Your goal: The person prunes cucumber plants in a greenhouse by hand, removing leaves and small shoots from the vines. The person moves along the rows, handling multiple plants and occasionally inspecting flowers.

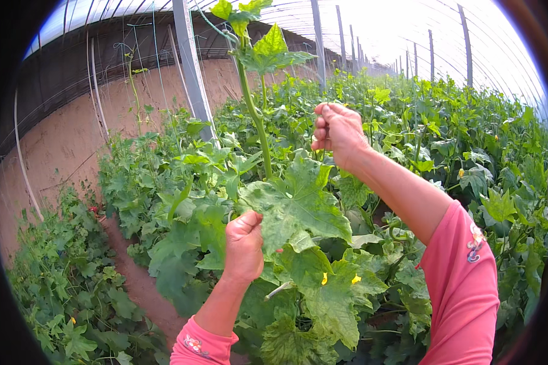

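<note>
A thick green climbing vine stem (258,119) rises in front of me, with young leaves (269,52) at its top. A broad, mottled green leaf (297,200) spreads across its lower part. My left hand (244,246) is curled into a fist at the left edge of this leaf. The leaf covers most of its fingers, so what they grip is hidden. Higher and to the right of the stem, my right hand (340,132) has its fingers bent and thumb pressed to the forefinger. Whether a thin strand lies in that pinch is unclear.
Dense leafy vines (438,150) fill the right side. A grey post (194,68) stands behind the stem, and green twine (210,23) reaches its top. At left, a narrow dirt path (137,278) runs between plants, beside an earthen wall (64,150). Yellow flowers (356,278) show low down.
</note>
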Tool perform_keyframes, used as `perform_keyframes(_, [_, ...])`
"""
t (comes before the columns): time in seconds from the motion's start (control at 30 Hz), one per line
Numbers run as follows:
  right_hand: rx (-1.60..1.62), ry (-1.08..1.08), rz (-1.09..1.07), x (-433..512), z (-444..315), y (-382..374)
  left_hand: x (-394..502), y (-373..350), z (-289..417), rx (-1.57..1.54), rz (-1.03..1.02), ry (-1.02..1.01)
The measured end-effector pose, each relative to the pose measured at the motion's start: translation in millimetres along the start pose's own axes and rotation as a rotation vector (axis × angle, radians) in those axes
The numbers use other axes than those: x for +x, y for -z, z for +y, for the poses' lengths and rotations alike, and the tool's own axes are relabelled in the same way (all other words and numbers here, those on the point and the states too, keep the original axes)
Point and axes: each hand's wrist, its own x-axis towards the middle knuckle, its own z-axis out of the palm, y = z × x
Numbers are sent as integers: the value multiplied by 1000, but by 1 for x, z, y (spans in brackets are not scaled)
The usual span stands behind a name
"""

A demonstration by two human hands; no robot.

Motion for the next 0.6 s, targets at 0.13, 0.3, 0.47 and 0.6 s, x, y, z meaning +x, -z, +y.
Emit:
perform_keyframes(0.13, [-56,447,179,21,-107,-9,3,4,-13,90,-4,70])
perform_keyframes(0.3, [-367,716,-50,-52,-102,-15,20,1,-47,68,96,124])
perform_keyframes(0.47, [-688,420,-455,-129,-44,19,32,-38,-63,1,170,133])
perform_keyframes(0.6, [-867,452,-693,-151,3,53,39,-58,-56,7,85,128])
